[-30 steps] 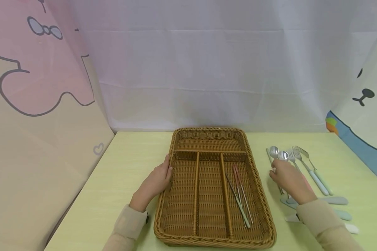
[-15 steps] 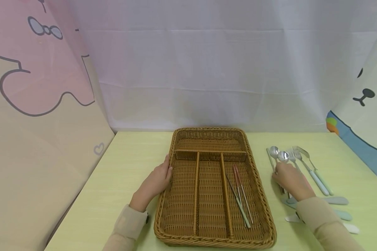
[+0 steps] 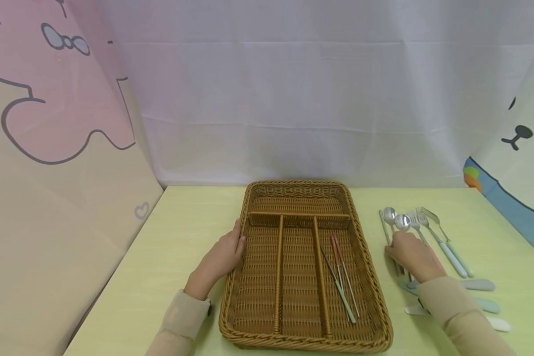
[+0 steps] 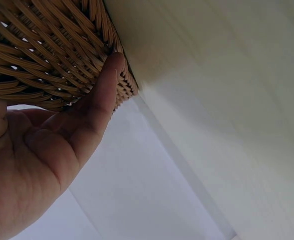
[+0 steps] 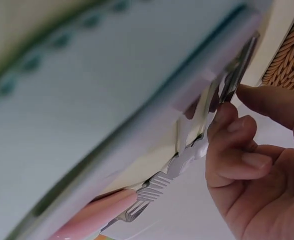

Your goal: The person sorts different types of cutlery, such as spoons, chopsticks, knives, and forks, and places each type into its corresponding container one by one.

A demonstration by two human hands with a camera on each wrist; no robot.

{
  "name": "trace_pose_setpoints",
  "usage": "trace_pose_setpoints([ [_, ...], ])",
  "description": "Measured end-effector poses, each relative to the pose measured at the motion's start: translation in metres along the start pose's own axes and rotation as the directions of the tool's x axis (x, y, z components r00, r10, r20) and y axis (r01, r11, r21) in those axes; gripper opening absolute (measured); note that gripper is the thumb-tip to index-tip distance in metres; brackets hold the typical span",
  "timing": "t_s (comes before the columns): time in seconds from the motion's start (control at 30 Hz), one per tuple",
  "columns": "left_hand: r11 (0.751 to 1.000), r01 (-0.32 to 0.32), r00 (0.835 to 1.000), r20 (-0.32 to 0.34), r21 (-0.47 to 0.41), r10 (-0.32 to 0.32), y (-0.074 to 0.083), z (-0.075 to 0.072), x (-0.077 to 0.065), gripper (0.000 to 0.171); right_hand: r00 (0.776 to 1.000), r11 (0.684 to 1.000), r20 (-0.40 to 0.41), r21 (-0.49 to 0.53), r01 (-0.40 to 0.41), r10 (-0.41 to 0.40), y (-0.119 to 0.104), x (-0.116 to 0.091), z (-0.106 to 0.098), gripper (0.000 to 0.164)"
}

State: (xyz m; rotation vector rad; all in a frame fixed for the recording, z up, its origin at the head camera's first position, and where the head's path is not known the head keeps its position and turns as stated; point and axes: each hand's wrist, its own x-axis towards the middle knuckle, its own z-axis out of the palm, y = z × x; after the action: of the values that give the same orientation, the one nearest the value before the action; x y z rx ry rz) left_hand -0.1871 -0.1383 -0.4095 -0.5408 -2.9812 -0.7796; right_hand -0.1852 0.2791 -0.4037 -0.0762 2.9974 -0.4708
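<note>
A brown wicker cutlery tray with dividers stands mid-table. My left hand rests against its left side; in the left wrist view a straight finger lies along the woven wall. My right hand is over the cutlery on the right. Its thumb and forefinger pinch slim metal chopsticks, whose upper ends show left of two spoons. The hand partly hides the spoon handles and a pink-handled fork. Several chopsticks, red-handled and green-handled, lie in the tray's right compartment.
Forks with pale blue and green handles lie right of my right hand. Several table knives, one with a grey handle, another green, another white, lie near my right sleeve. A white curtain hangs behind the table.
My right hand has moved slightly down and to the right, and its fingers have closed on the chopsticks. The left hand and tray stay in place.
</note>
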Motion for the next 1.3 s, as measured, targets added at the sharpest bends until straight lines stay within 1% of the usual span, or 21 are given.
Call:
trace_pose_setpoints([
  [0.07, 1.000, 0.001, 1.000, 0.004, -0.002, -0.001, 0.000, 0.000, 0.000, 0.054, 1.000, 1.000, 0.006, 0.004, -0.006, 0.006, 0.000, 0.001, 0.000, 0.031],
  [0.3, 1.000, -0.009, 1.000, -0.012, 0.010, 0.009, 0.001, 0.000, 0.001, 0.053, 0.999, 0.999, 0.014, 0.026, -0.032, 0.032, 0.002, 0.003, -0.001, 0.021],
  [0.43, 1.000, -0.016, 1.000, -0.021, 0.019, 0.017, 0.000, 0.001, 0.002, 0.053, 0.999, 0.999, 0.015, 0.033, -0.042, 0.042, 0.002, 0.003, -0.001, 0.024],
  [0.63, 1.000, -0.017, 1.000, -0.025, 0.009, 0.017, 0.001, 0.000, 0.002, 0.053, 0.999, 0.998, 0.008, 0.033, -0.048, 0.048, 0.000, 0.002, -0.001, 0.029],
  [0.73, 1.000, -0.022, 0.999, -0.030, 0.010, 0.022, 0.001, 0.000, 0.001, 0.053, 0.999, 0.999, -0.014, 0.037, -0.037, 0.038, -0.001, 0.001, 0.000, 0.029],
  [0.9, 1.000, -0.019, 1.000, -0.020, 0.006, 0.020, 0.001, 0.000, 0.001, 0.054, 0.998, 0.999, -0.054, 0.035, -0.012, 0.014, -0.002, 0.001, 0.002, 0.031],
  [1.13, 1.000, -0.019, 1.000, -0.010, 0.004, 0.019, 0.000, 0.000, 0.001, 0.054, 0.997, 0.999, -0.072, 0.048, -0.014, 0.017, -0.009, -0.003, 0.001, 0.032],
  [1.3, 1.000, -0.015, 1.000, -0.013, 0.012, 0.015, 0.001, -0.001, 0.000, 0.054, 0.993, 0.998, -0.117, 0.068, 0.001, 0.007, -0.014, -0.006, 0.000, 0.033],
])
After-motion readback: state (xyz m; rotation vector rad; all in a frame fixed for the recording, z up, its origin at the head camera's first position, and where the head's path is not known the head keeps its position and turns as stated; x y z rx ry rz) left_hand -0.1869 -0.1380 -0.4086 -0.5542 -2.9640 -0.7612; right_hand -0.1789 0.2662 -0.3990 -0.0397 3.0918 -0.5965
